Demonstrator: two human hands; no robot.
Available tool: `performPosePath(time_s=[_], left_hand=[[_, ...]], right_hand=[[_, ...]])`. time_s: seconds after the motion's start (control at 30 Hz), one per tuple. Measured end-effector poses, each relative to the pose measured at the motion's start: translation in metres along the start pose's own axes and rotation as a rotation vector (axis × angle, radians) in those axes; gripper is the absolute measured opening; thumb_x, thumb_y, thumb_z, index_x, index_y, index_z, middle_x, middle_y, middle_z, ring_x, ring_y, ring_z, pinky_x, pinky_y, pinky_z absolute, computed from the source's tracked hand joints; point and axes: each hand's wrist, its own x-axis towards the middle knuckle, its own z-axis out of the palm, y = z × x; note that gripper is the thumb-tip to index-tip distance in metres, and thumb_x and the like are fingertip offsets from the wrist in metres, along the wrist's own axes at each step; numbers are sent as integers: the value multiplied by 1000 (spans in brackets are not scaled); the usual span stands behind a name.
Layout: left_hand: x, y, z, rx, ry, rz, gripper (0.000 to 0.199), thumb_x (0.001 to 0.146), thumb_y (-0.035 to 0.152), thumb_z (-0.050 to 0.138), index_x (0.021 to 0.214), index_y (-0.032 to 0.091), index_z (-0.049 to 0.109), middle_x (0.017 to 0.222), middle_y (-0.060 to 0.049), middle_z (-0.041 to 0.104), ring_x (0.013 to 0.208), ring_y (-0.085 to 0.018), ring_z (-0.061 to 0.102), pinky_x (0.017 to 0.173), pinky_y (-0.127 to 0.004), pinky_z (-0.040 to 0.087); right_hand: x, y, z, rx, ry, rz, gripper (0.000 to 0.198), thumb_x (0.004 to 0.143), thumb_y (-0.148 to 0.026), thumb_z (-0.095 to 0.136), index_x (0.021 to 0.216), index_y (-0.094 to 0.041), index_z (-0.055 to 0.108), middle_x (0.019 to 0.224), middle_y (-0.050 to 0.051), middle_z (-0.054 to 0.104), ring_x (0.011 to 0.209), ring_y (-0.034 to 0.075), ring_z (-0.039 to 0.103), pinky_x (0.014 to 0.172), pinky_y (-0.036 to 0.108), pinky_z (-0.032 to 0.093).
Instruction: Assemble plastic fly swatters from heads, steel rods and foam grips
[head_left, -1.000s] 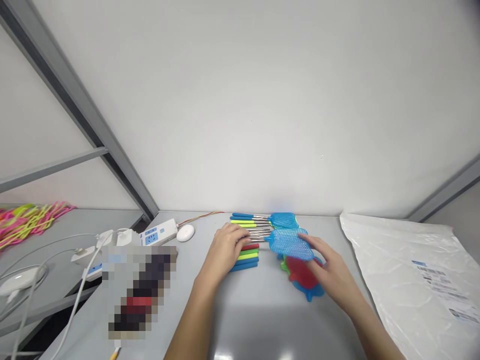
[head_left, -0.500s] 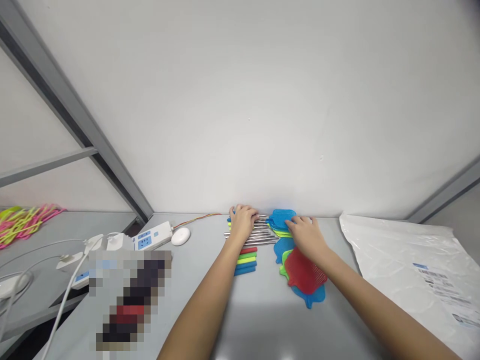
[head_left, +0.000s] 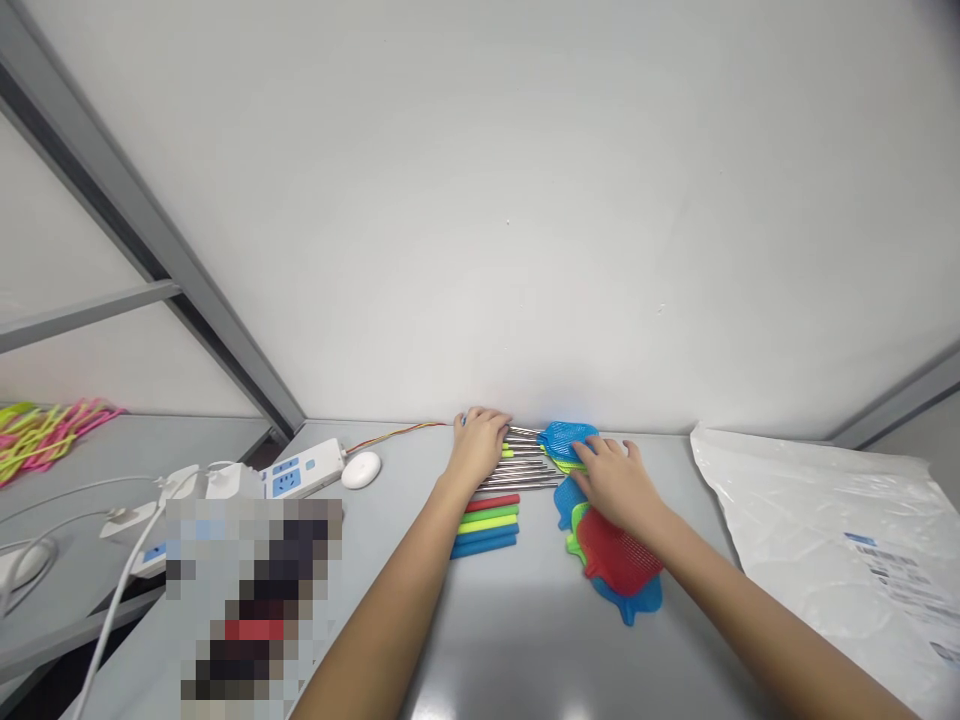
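Fly swatters with a blue head [head_left: 568,438] and a yellow-green one [head_left: 568,465] partly beneath it lie against the wall. My left hand [head_left: 480,442] is curled over their handle end, which it mostly hides. My right hand [head_left: 611,478] grips the right edge of the stacked heads. Thin metal rods [head_left: 521,480] stretch between both hands. Closer to me are loose red, green, yellow and blue handle tubes [head_left: 487,522] in a row. Below my right hand, loose swatter heads overlap, with a red head [head_left: 619,552] on top of green and blue ones [head_left: 637,603].
A white plastic mailing bag [head_left: 795,540] covers the table's right side. To the left are a power strip [head_left: 304,470] with plugs and cables, a white round device [head_left: 361,470] and a pixelated dark object [head_left: 270,600]. Pink and yellow strands [head_left: 52,437] lie farther left.
My left hand has slid slightly left along the handle end, and more of the rods shows. The right hand stays at the heads. The view has shifted a little.
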Motion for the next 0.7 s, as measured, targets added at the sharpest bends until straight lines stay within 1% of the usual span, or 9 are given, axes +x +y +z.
performPosePath(time_s=[0.03, 0.1, 0.2, 0.3, 0.37, 0.47, 0.57, 0.63, 0.7], left_hand=[[-5, 5, -8, 27, -12, 6, 15, 81, 23, 61, 86, 31, 73, 92, -6, 70, 100, -27, 52, 101, -46, 20], [-17, 15, -26, 222, -100, 47, 25, 90, 24, 47, 97, 32, 70, 102, -4, 69, 104, -25, 50, 102, -47, 23], [-36, 24, -50, 394, -183, 56, 33, 94, 24, 37, 112, 31, 64, 110, -3, 66, 106, -22, 49, 96, -41, 34], [-41, 22, -55, 450, -203, 25, 39, 92, 18, 35, 121, 28, 59, 115, -3, 64, 107, -22, 48, 90, -36, 40], [-35, 19, -46, 498, -247, 21, 42, 89, 12, 36, 122, 25, 58, 117, -4, 64, 108, -22, 48, 90, -35, 40], [-16, 19, -22, 597, -361, 116, 45, 86, 9, 37, 125, 21, 54, 118, -6, 63, 108, -22, 47, 91, -36, 38], [0, 24, 1, 636, -392, 164, 37, 89, 17, 38, 122, 22, 54, 113, -6, 64, 108, -23, 47, 89, -36, 38], [6, 27, 12, 653, -398, 167, 32, 90, 21, 37, 115, 22, 57, 107, -7, 65, 106, -24, 47, 86, -37, 38], [8, 27, 20, 676, -399, 161, 28, 91, 22, 37, 107, 21, 60, 103, -8, 65, 104, -25, 47, 84, -38, 37]], right_hand=[[-4, -1, -3, 8, 11, 2, 35, 92, -32, 46, 123, -18, 55, 117, 14, 59, 106, 29, 53, 95, 49, 29], [-14, -5, -10, 34, 31, 1, 36, 92, -32, 46, 124, -19, 54, 123, 14, 57, 110, 28, 52, 98, 49, 28], [-37, -15, -20, 101, 51, -20, 34, 92, -32, 44, 123, -21, 55, 128, 12, 55, 115, 28, 50, 100, 50, 26], [-63, -33, -23, 203, 45, -63, 31, 90, -33, 47, 118, -24, 59, 125, 9, 58, 112, 27, 52, 99, 50, 30], [-81, -48, -21, 270, 76, -109, 28, 88, -31, 50, 112, -24, 61, 120, 8, 62, 108, 27, 55, 96, 48, 33], [-103, -66, -13, 357, 182, -159, 25, 84, -33, 54, 107, -28, 61, 117, 5, 64, 104, 25, 56, 95, 45, 33], [-117, -77, 1, 397, 315, -202, 22, 80, -40, 59, 99, -29, 62, 108, 2, 68, 95, 23, 58, 91, 42, 33], [-123, -81, 15, 414, 405, -232, 24, 79, -46, 60, 96, -29, 61, 103, 1, 69, 92, 23, 59, 89, 40, 34], [-128, -82, 30, 452, 481, -222, 25, 77, -50, 60, 92, -30, 62, 99, 0, 70, 87, 22, 59, 87, 39, 34]])
